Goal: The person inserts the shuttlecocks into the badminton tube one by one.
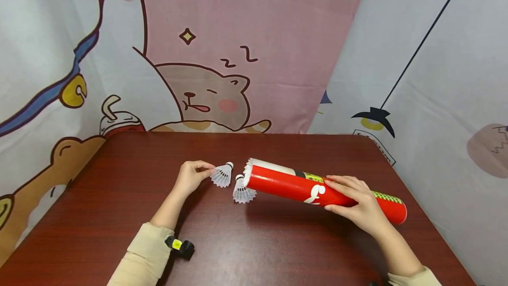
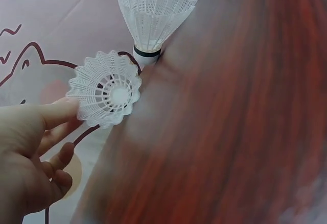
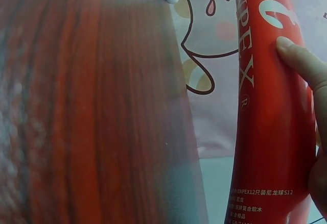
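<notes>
A white shuttlecock [image 1: 222, 175] is pinched by the rim of its skirt between the thumb and fingers of my left hand [image 1: 189, 179]. The left wrist view looks into that skirt [image 2: 104, 89]. A second white shuttlecock [image 1: 244, 193] with a dark band is just to its right, beside the mouth of the tube; whether it touches the tube I cannot tell. My right hand [image 1: 359, 202] grips the long red shuttlecock tube [image 1: 285, 184] around its right half, holding it slanted with its mouth to the left. Scalloped white skirt edges show at that mouth.
Everything is over a dark reddish-brown wooden table [image 1: 222, 250]. Behind it hangs a cartoon-printed cloth [image 1: 278, 34], which also runs down both sides. A black device [image 1: 180, 247] is strapped at the left sleeve cuff.
</notes>
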`<state>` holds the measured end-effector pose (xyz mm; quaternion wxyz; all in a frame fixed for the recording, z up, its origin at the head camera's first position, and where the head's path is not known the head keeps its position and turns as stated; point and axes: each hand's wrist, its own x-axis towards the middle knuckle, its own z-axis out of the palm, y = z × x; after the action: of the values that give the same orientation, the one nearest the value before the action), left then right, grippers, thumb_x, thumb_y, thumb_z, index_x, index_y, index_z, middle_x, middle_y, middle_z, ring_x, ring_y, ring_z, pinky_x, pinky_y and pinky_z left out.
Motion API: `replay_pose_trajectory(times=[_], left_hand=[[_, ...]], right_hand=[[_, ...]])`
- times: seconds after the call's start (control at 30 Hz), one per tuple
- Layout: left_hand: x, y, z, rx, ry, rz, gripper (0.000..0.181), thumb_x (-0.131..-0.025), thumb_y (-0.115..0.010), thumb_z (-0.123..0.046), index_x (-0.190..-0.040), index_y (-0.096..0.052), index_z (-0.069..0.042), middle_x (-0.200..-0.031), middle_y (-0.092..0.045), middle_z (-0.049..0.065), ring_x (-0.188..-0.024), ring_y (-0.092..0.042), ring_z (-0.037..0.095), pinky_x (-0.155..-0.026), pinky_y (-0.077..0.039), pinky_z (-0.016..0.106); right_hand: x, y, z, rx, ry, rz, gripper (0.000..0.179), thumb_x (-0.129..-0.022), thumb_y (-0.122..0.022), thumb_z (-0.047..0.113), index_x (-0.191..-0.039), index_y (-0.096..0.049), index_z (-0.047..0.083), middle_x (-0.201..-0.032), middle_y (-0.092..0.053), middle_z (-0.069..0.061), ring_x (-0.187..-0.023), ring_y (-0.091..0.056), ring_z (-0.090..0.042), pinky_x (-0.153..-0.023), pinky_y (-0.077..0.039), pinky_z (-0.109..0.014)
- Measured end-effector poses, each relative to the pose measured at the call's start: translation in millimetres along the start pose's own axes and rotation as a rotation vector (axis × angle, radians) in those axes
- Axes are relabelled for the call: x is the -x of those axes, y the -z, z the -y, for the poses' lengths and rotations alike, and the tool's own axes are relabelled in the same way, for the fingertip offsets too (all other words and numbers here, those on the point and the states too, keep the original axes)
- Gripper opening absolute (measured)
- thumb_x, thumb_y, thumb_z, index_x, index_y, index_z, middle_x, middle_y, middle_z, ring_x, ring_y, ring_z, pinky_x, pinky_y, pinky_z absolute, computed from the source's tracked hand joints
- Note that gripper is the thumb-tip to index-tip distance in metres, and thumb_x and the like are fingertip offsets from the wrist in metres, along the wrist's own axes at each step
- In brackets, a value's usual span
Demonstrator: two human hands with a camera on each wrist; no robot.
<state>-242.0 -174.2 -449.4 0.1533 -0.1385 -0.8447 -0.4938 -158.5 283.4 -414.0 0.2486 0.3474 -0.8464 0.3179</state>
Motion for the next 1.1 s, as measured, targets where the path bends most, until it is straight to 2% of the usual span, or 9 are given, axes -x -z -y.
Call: replay_pose_trajectory(times=[0.07,0.2,0.3,0.47,0.63,0.77,0.87,0.97,1.1], left_hand=[[-0.8,0.7,-1.4,-0.029,0.017,-0.025,0.005,-0.078,-0.077,-0.002,-0.083,-0.076,-0.002,-0.082,-0.072,0.007,-0.067,-0.057,0.015,-0.066,-0.043,0.027],[-2.1,2.0,-8.6,-0.050,-0.005,-0.085,0.005,-0.078,-0.078,-0.003,-0.082,-0.076,-0.002,-0.079,-0.072,0.007,-0.065,-0.052,0.015,-0.066,-0.042,0.030],[-3.0,4.1,-17.3,-0.022,-0.021,-0.132,0.005,-0.078,-0.078,-0.002,-0.082,-0.076,-0.003,-0.077,-0.071,0.007,-0.067,-0.050,0.014,-0.057,-0.040,0.027],[-4.0,6.3,-36.5,0.095,-0.025,-0.193,0.006,-0.078,-0.077,-0.001,-0.084,-0.075,-0.001,-0.076,-0.068,0.011,-0.065,-0.048,0.011,-0.054,-0.036,0.021],[-2.2,6.4,-58.7,0.222,-0.009,-0.193,0.007,-0.078,-0.076,0.003,-0.084,-0.074,0.004,-0.074,-0.066,0.013,-0.065,-0.048,0.008,-0.054,-0.035,0.018],[2.9,11.6,-87.5,0.287,-0.008,-0.177,0.007,-0.078,-0.073,0.008,-0.084,-0.070,0.011,-0.069,-0.062,0.007,-0.064,-0.047,0.007,-0.054,-0.036,0.018],[5.6,16.1,-103.0,0.303,-0.015,-0.172,0.007,-0.079,-0.071,0.010,-0.084,-0.068,0.013,-0.068,-0.060,0.002,-0.064,-0.047,0.007,-0.054,-0.037,0.019],[5.2,16.8,-100.7,0.335,-0.008,-0.180,0.007,-0.079,-0.072,0.010,-0.084,-0.069,0.013,-0.068,-0.060,-0.001,-0.064,-0.047,0.008,-0.054,-0.037,0.019],[3.4,12.7,-90.1,0.394,0.010,-0.175,0.008,-0.080,-0.071,0.010,-0.086,-0.068,0.013,-0.069,-0.062,-0.006,-0.065,-0.048,0.008,-0.055,-0.038,0.019]], right_hand=[[0.2,-0.1,-0.4,0.000,0.004,-0.004,0.073,-0.056,-0.091,0.010,-0.124,-0.066,0.013,-0.124,-0.061,-0.006,-0.112,-0.049,-0.015,-0.092,-0.028,-0.027],[0.8,-0.1,-0.5,0.003,0.002,-0.003,0.072,-0.056,-0.091,0.011,-0.124,-0.066,0.013,-0.124,-0.061,-0.005,-0.112,-0.049,-0.015,-0.092,-0.028,-0.027],[0.3,0.0,-0.5,0.002,-0.001,-0.001,0.071,-0.057,-0.091,0.012,-0.123,-0.066,0.013,-0.124,-0.061,-0.004,-0.112,-0.049,-0.015,-0.093,-0.028,-0.027],[-0.3,0.1,-1.2,-0.003,0.011,-0.009,0.069,-0.058,-0.091,0.014,-0.123,-0.067,0.013,-0.124,-0.061,-0.005,-0.111,-0.049,-0.015,-0.093,-0.028,-0.026],[-0.3,-0.1,-1.3,-0.005,0.024,-0.014,0.069,-0.059,-0.091,0.015,-0.123,-0.066,0.012,-0.124,-0.061,-0.005,-0.112,-0.050,-0.016,-0.093,-0.028,-0.027],[0.2,0.8,-0.7,-0.010,-0.005,-0.005,0.070,-0.058,-0.091,0.012,-0.123,-0.066,0.012,-0.125,-0.061,-0.005,-0.113,-0.048,-0.015,-0.093,-0.028,-0.027],[0.3,1.5,0.0,-0.011,-0.021,-0.004,0.071,-0.057,-0.091,0.011,-0.123,-0.066,0.012,-0.125,-0.061,-0.005,-0.113,-0.048,-0.015,-0.093,-0.028,-0.027],[0.1,1.5,0.6,-0.011,-0.019,-0.005,0.071,-0.057,-0.091,0.011,-0.123,-0.067,0.012,-0.124,-0.061,-0.006,-0.113,-0.048,-0.015,-0.092,-0.028,-0.027],[-0.5,0.6,0.8,-0.015,0.004,-0.010,0.071,-0.056,-0.091,0.011,-0.123,-0.067,0.012,-0.124,-0.061,-0.006,-0.112,-0.049,-0.015,-0.092,-0.028,-0.027]])
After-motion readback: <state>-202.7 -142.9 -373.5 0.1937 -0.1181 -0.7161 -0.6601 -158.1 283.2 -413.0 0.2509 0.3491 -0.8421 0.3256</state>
